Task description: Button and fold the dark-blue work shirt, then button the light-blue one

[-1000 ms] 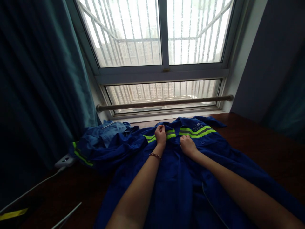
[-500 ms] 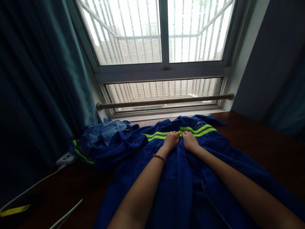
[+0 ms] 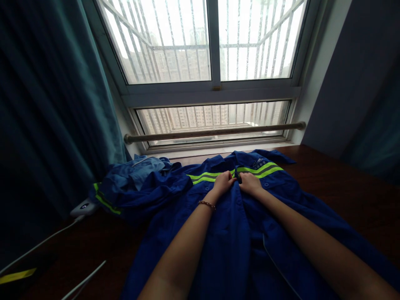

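A blue work jacket (image 3: 225, 233) with yellow-green and grey reflective stripes lies spread on a dark wooden surface, its collar toward the window. My left hand (image 3: 223, 183) pinches the front edge at the chest stripe. Close beside it, my right hand (image 3: 249, 183) grips the other front edge, its fingers curled. A small dark gap shows in the cloth between the two hands. The fingertips and any button beneath them are partly hidden. A white logo (image 3: 258, 163) shows on the chest beyond my right hand.
Lighter blue cloth (image 3: 137, 171) lies bunched by the left sleeve. A white device (image 3: 83, 207) with a cable sits near the curtain (image 3: 56, 104). Another white cable (image 3: 86, 279) and a yellow strip (image 3: 18, 276) are at lower left. A rail (image 3: 215, 132) crosses the window.
My hands have shifted slightly at the chest stripe, and the cloth edges between them are lifted, with a dark gap now showing. The view has moved a little.
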Demonstrator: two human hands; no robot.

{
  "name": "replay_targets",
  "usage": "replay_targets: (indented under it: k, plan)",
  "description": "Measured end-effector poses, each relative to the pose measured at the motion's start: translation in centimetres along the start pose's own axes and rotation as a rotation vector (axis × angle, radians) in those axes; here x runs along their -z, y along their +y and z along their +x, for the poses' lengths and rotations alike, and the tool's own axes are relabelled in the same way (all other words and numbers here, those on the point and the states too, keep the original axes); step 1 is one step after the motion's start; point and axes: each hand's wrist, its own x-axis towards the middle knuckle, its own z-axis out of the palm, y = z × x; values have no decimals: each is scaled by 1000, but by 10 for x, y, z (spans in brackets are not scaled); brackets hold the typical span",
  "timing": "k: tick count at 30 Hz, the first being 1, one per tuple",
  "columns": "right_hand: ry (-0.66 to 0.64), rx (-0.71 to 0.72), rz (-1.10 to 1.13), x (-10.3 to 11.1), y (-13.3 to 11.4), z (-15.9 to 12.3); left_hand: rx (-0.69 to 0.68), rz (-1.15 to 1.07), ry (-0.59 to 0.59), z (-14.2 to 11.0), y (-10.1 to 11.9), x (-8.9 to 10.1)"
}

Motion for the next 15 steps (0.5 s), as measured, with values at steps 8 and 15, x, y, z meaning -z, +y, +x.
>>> replay_targets:
  k: [8, 15]
  plan:
    - [27, -153, 515, 3, 16, 20, 80, -313, -39, -2, 6, 5]
    - [-194, -178, 959, -6, 16, 19, 245, -720, -214, 2, 3, 12]
